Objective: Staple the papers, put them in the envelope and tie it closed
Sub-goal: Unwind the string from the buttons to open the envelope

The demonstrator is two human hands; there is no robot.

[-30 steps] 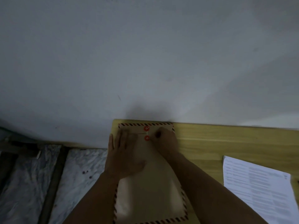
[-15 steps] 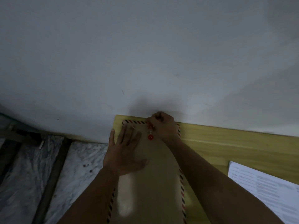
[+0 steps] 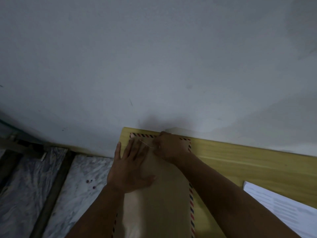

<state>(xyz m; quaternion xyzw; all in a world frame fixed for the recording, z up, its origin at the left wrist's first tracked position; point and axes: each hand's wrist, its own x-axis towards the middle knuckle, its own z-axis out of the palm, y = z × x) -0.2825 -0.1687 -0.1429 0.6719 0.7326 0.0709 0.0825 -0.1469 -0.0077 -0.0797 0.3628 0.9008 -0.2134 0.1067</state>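
A brown envelope (image 3: 159,200) with red and blue stripes along its edges lies flat on the yellow wooden counter (image 3: 240,162), its top end near the white wall (image 3: 154,57). The left hand (image 3: 130,169) lies flat on the upper part of the envelope, fingers spread wide, pressing it down. The right hand (image 3: 171,146) is at the top of the envelope, close to the wall, with its fingers curled. It pinches a thin pale string (image 3: 145,143) that runs from its fingertips across toward the left hand's fingers. The room is dim, so the little buttons for the string cannot be made out under the hand. On the right side of the counter, apart from the envelope, lies a white sheet of paper (image 3: 283,208) with printed lines. To the left of the counter there is a gray marble floor (image 3: 51,186).
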